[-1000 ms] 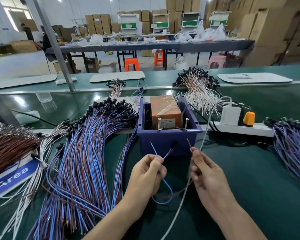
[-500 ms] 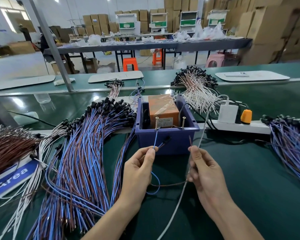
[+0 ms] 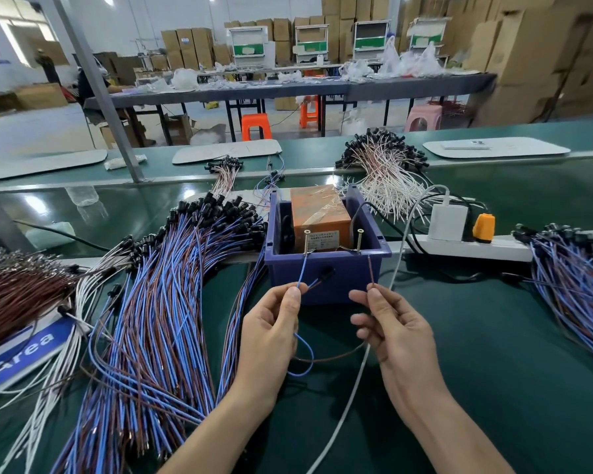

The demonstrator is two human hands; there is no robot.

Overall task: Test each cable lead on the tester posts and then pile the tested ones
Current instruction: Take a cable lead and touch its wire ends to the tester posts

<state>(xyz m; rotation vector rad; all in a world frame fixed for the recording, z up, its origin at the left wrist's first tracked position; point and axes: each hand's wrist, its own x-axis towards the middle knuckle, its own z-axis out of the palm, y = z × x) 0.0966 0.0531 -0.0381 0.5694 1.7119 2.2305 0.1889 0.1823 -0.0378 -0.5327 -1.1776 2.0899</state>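
head view: left hand (image 3: 274, 323) pinches the blue lead (image 3: 302, 271) up to the left post (image 3: 306, 241); right hand (image 3: 391, 326) pinches the brown lead (image 3: 370, 271) just beside the right post (image 3: 359, 239) (to bridge the tester (image 3: 319, 217), i'd guess).

Bare forearms entering from below, left hand (image 3: 271, 323) pinching blue lead (image 3: 302, 271) between thumb and forefinger, right hand (image 3: 391, 326) level beside it, pinching brown lead (image 3: 370, 270)

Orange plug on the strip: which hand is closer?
Right. The right hand, pinching the brown lead, is left of the orange plug; the left hand, pinching the blue lead, is farther left.
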